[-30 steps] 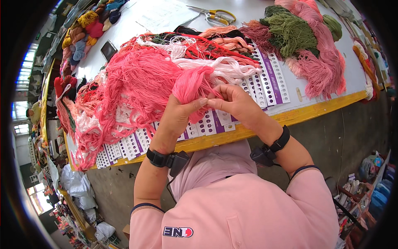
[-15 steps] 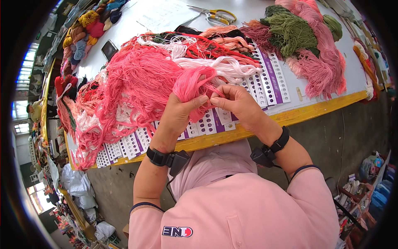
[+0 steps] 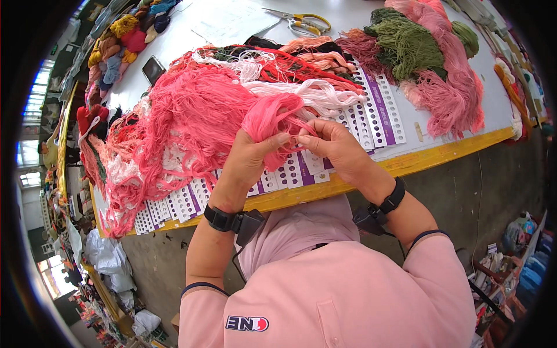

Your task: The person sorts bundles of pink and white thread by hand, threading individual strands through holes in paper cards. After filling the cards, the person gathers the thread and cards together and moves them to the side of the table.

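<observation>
Nearest is the person's pink shirt (image 3: 360,296), with a black band on each wrist, the left band (image 3: 219,220) and the right band (image 3: 393,196). Beyond them runs the yellow edge of the table (image 3: 418,163).

Over that edge the two hands work close together on a pink hank (image 3: 203,104). The left hand (image 3: 249,152) is closed round a gathered fold of it: the fold rises above the hand, the thumb lies across the near side of the strands, and the other fingers are mostly hidden behind them. In the right hand (image 3: 335,145), thumb and forefinger are drawn together on a few strands at the fold's right side, just beside the left thumb; whether their tips meet cannot be told. The rest of the hank spreads leftward from the fingers in a loose heap.

Under the heap lie white cards (image 3: 361,119) with rows of holes and purple strips. Past the hands are white strands (image 3: 310,95), then red strands (image 3: 278,72). Farther off rest a dark phone (image 3: 153,70), a green hank (image 3: 406,43), a paper sheet (image 3: 232,23) and yellow-handled scissors (image 3: 299,16).
</observation>
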Demonstrator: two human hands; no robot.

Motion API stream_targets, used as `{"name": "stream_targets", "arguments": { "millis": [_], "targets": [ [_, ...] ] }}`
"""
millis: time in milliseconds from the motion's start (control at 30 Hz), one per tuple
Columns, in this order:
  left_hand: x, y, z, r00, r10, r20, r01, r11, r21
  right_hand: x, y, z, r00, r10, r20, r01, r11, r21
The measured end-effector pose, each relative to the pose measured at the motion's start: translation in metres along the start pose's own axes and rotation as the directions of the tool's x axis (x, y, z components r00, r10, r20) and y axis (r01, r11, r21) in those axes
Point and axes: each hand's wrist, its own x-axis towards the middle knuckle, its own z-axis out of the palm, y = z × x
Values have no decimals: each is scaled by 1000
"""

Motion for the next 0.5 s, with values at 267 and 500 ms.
{"name": "stream_targets", "arguments": {
  "millis": [267, 500],
  "targets": [
    [0, 3, -1, 999, -35, 8, 36, 999, -18, 0, 2, -1, 1000, 7, 15, -8, 999, 44],
    [1, 0, 5, 999, -39, -3, 38, 997, -69, 1, 2, 1, 1000, 27, -2, -26, 961, 277]
  ]
}}
